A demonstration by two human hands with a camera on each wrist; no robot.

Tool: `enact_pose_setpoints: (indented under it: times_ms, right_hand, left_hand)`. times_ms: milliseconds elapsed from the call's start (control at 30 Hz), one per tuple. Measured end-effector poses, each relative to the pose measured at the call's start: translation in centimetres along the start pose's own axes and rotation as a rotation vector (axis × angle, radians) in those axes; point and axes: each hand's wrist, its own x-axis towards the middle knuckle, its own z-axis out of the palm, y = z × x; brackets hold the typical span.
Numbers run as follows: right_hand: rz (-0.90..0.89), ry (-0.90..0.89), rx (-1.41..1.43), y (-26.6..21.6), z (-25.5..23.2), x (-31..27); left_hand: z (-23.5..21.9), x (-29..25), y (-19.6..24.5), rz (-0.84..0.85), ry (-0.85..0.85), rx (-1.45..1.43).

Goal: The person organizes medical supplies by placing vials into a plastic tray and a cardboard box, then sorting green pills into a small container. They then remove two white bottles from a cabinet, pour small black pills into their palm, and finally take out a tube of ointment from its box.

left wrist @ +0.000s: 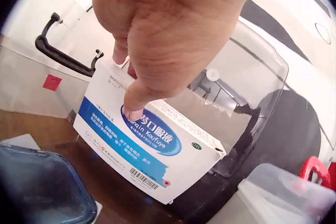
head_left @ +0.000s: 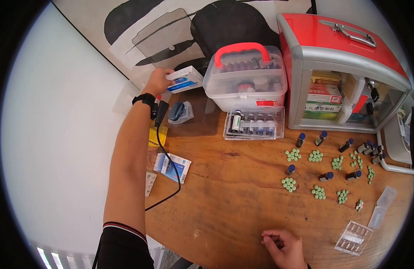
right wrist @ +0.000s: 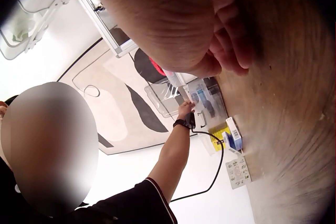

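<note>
In the head view my left hand (head_left: 158, 82) reaches to the back left and pinches a white and blue oral-liquid carton (head_left: 187, 80). The left wrist view shows the thumb on the printed front of the carton (left wrist: 113, 140), with fingers behind its top edge. The carton is tilted over a clear plastic bin whose see-through lid (head_left: 164, 38) stands raised. A dark blue-lidded case (head_left: 176, 111) sits in the bin below the hand. My right hand (head_left: 284, 247) is at the near table edge, fingers loosely curled, holding nothing.
A red-handled clear box (head_left: 245, 83) and a red-topped medicine cabinet (head_left: 350, 58) stand at the back. Before them lie a vial tray (head_left: 254, 124), small bottles (head_left: 321, 138) and piles of green tablets (head_left: 288, 184). A black cable (head_left: 176, 172) crosses another carton (head_left: 172, 167).
</note>
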Motion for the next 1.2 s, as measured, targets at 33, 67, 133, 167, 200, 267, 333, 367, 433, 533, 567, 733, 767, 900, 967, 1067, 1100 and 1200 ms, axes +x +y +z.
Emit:
enact_pose_setpoints:
  times_ms: [33, 67, 133, 167, 200, 267, 333, 367, 433, 533, 567, 733, 767, 900, 967, 1067, 1100, 1200]
  right_hand:
    - [0.003, -0.006, -0.001, 0.1, 0.1, 0.1]
    - [-0.004, 0.000, -0.008, 0.3, 0.1, 0.1]
    - [-0.012, 0.003, -0.017, 0.4, 0.2, 0.2]
    - [-0.008, 0.004, -0.006, 0.4, 0.2, 0.2]
    - [0.000, 0.006, 0.005, 0.3, 0.2, 0.0]
    - [-0.016, 0.010, -0.015, 0.1, 0.1, 0.0]
    - [-0.034, 0.026, -0.038, 0.5, 0.0, 0.0]
    - [-0.012, 0.001, 0.016, 1.3, 0.1, -0.1]
    - [0.030, 0.015, 0.064, 2.3, 0.1, -0.4]
    - [-0.130, 0.000, -0.086, 2.0, 0.0, 0.1]
    - [-0.165, 0.004, -0.169, 2.0, -0.2, 0.2]
    - [-0.269, 0.060, -0.029, 3.2, 0.0, 0.0]
    - [-0.308, 0.076, -0.002, 3.0, 0.2, 0.0]
    - [-0.341, 0.078, 0.016, 3.5, 0.1, 0.0]
    - [-0.351, 0.090, 0.043, 3.6, 0.1, 0.0]
    - [-0.295, 0.072, 0.058, 3.3, -0.3, -0.1]
    - [-0.301, 0.073, 0.051, 3.0, -0.5, -0.4]
    - [-0.299, 0.289, 0.059, 1.3, -2.3, -2.0]
  left_hand:
    - [0.6, 0.0, -0.2, -0.006, -0.003, 0.001]
    - [1.3, 0.0, -0.3, 0.011, 0.030, 0.051]
    - [2.2, 0.1, -0.4, -0.002, 0.063, 0.126]
    - [2.2, 0.0, -0.1, -0.003, 0.062, 0.125]
    - [2.3, -0.2, 0.3, -0.028, 0.071, 0.131]
    - [2.4, -0.7, 1.5, -0.046, 0.073, 0.123]
    - [1.7, -1.1, 2.9, -0.074, 0.079, 0.129]
    - [1.5, -1.6, 3.9, -0.060, 0.072, 0.113]
    - [1.4, -3.1, 5.6, 0.138, 0.283, -0.004]
    - [0.0, -7.6, 9.7, 0.190, 0.358, -0.075]
    - [-0.7, -9.7, 11.9, 0.117, 0.332, -0.108]
    - [2.9, -13.3, 14.0, 0.070, 0.065, -0.481]
    - [3.5, -13.5, 14.4, 0.093, 0.050, -0.498]
    - [3.8, -16.2, 18.1, -0.022, 0.019, -0.579]
    - [3.4, -19.3, 22.6, -0.062, 0.025, -0.824]
    - [3.1, -24.9, 29.5, -0.109, -0.090, -1.018]
    - [3.1, -26.6, 31.3, -0.115, -0.128, -1.088]
    - [2.4, -31.0, 35.4, -0.215, -0.267, -1.316]
